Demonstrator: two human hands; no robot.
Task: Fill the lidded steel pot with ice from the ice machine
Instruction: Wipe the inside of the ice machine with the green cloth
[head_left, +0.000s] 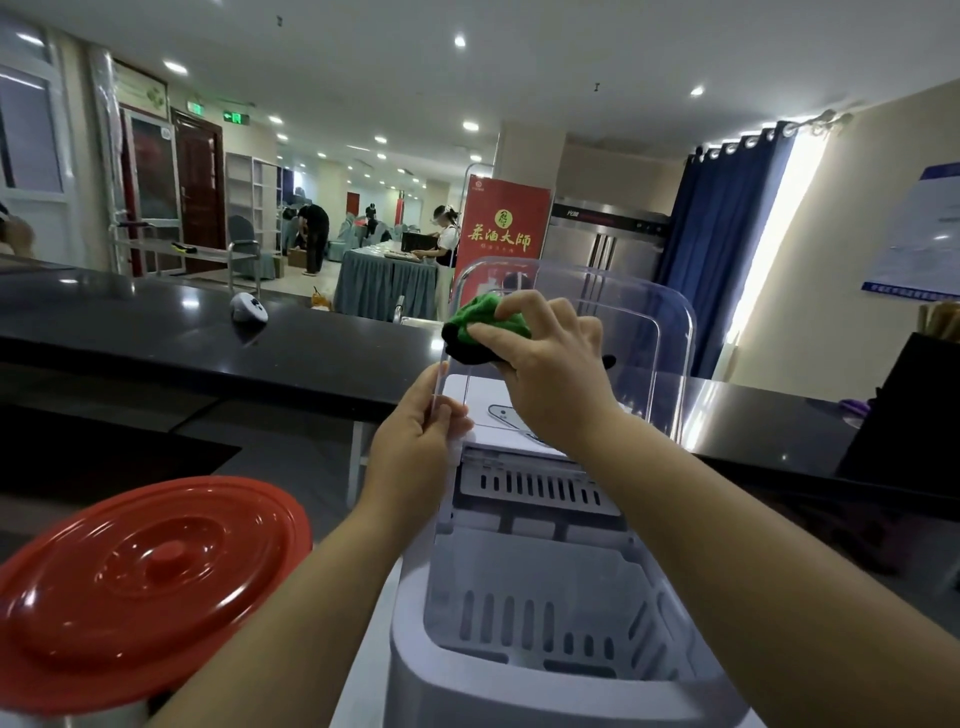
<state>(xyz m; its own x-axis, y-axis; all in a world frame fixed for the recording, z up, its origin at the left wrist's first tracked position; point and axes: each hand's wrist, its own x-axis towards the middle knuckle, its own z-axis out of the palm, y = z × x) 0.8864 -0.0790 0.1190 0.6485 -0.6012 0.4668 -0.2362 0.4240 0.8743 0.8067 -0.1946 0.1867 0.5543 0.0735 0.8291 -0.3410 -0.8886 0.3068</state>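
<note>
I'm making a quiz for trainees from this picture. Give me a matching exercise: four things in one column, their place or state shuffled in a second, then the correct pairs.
Things:
1. red lid
2. green cloth
3. clear cover of the ice machine
4. left hand

Place or state:
A. raised open
B. pinching the cover's left edge
C. held in the right hand
D. lower left, on the pot

Pairs: 1-D, 2-C, 3-A, 4-B

The ice machine (550, 597) stands in front, its lid (623, 332) raised upright at its back. The pot lid (140, 587) lies to its left. Behind both runs the bench (156, 332), with a controller (248, 307) on it.
</note>
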